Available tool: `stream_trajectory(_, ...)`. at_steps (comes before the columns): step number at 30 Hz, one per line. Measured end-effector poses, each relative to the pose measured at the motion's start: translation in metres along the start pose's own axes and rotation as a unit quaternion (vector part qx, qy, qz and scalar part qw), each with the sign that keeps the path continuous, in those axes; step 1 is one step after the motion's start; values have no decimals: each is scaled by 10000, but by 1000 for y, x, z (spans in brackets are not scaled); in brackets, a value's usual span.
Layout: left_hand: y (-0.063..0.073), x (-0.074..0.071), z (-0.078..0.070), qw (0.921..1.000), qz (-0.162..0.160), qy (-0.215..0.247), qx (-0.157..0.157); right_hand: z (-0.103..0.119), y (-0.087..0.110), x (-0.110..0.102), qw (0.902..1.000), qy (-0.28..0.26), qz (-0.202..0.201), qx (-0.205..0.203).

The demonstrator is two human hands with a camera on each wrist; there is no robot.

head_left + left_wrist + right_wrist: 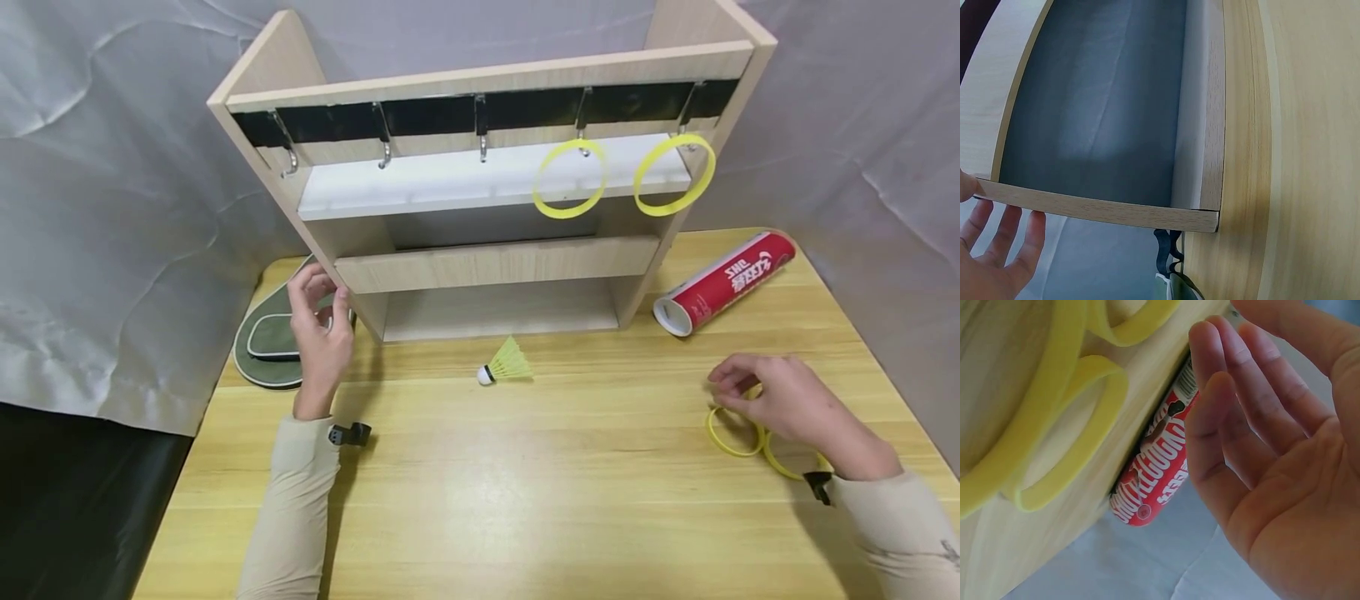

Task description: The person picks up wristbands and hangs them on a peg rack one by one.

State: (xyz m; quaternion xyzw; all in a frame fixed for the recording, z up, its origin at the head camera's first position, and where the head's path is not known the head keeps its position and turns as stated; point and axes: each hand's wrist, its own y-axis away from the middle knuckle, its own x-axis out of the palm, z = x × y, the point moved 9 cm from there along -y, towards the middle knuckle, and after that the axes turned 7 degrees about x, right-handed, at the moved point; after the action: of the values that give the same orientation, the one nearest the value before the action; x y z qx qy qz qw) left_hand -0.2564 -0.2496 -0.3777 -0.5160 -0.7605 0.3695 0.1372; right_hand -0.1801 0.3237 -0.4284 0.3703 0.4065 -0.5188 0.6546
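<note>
A wooden shelf rack [495, 265] stands at the back of the table, with a row of metal hooks. My left hand [324, 333] holds its left side panel [1097, 208], thumb on one face and fingers on the other. Yellow rings lie at the right of the table, one ring [735, 432] partly under my right hand [795, 404]. In the right wrist view that hand [1285, 469] has loosely bent fingers with nothing between them, beside a yellow ring [1116, 384]. Another yellow ring [602, 185] and one more yellow ring [711, 175] hang from the two rightmost hooks.
A red shuttlecock tube [727, 282] lies right of the rack. The yellow shuttlecock [510, 362] rests in front of the rack. At the left, a green racket case [262, 367] lies partly behind my left hand. Grey cloth [135, 208] hangs behind the table.
</note>
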Motion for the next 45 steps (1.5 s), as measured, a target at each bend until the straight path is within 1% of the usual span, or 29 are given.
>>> stream_trajectory(9, 0, -1, -1, 10000, -15, -15, 17, -11, 3, 11, 9995, -158, 240, 105)
stream_trajectory(17, 0, 0, -3, 10000, 9, -41, 89, -20, 2, 12, 9989, -245, 356, 161)
stream_trajectory(27, 2, -1, -2, 9999, 14, -86, 102, -24, 3, 13, 9994, -113, 322, 29)
stream_trajectory(29, 1, -1, -3, 9999, 6, -75, 122, -24, 2, 15, 9993, -91, 368, 3)
stream_trajectory(34, 1, -1, -4, 9999, 13, -75, 144, -18, -2, 15, 9993, -61, 329, -161)
stream_trajectory(37, 0, 0, -3, 9999, 48, -82, 131, -12, -3, 14, 9992, -127, 203, -326)
stream_trajectory(41, 0, 0, -1, 9999, 64, -70, 90, -5, -6, 13, 9981, -373, 161, -463)
stream_trajectory(45, 1, 0, -1, 9999, 40, -90, 95, 3, -10, 13, 9960, -688, 207, -524)
